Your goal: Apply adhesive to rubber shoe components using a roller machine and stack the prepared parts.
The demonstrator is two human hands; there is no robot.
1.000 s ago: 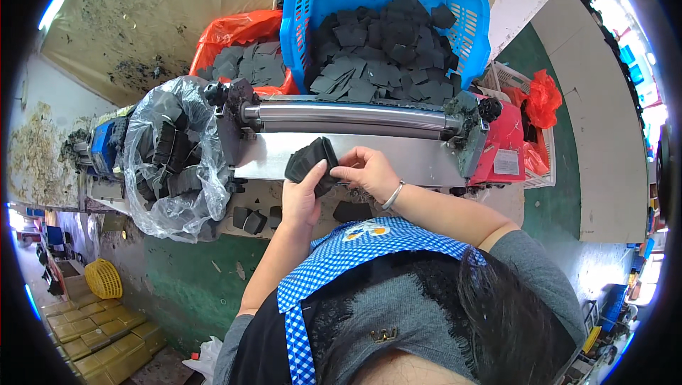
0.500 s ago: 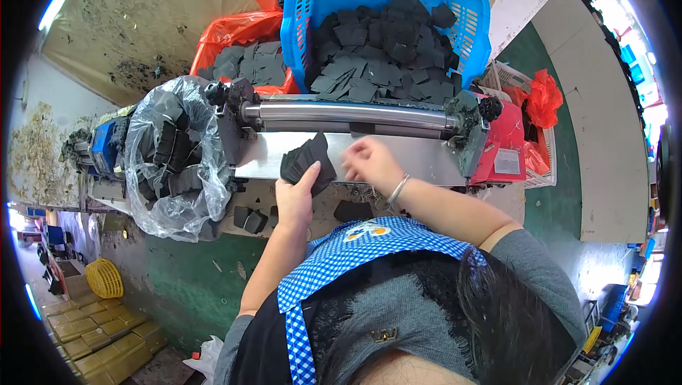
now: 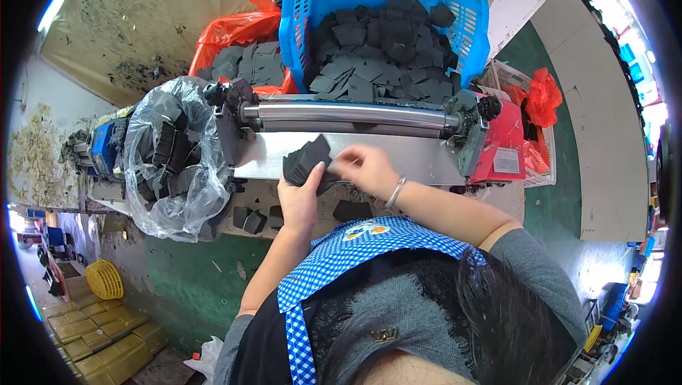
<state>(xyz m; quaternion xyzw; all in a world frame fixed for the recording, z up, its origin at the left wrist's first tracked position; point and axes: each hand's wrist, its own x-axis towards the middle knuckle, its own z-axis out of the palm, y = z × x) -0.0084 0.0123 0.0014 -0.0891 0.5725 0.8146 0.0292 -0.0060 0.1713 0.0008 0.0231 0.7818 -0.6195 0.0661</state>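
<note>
My left hand (image 3: 300, 197) is closed around a fanned stack of thin black flat pieces (image 3: 307, 160), its thumb lying across the front. At the right edge of that stack, my right hand (image 3: 366, 170) has its fingers pinched together on a piece; the fingertips are partly hidden. Both hands are over the flat metal plate (image 3: 419, 158) of a machine. Just beyond them runs the machine's shiny metal roller (image 3: 348, 112).
Behind the roller a blue basket (image 3: 290, 33) holds many black pieces, beside a red bag (image 3: 220, 33). A clear plastic bag (image 3: 142, 204) of pieces sits left. Loose pieces (image 3: 352, 210) lie near the apron. The machine's red housing (image 3: 501, 136) is right.
My right hand has moved left from over the plate to the stack's edge. The black piece that showed at the roller is no longer seen there. The left hand's stack has shifted slightly.
</note>
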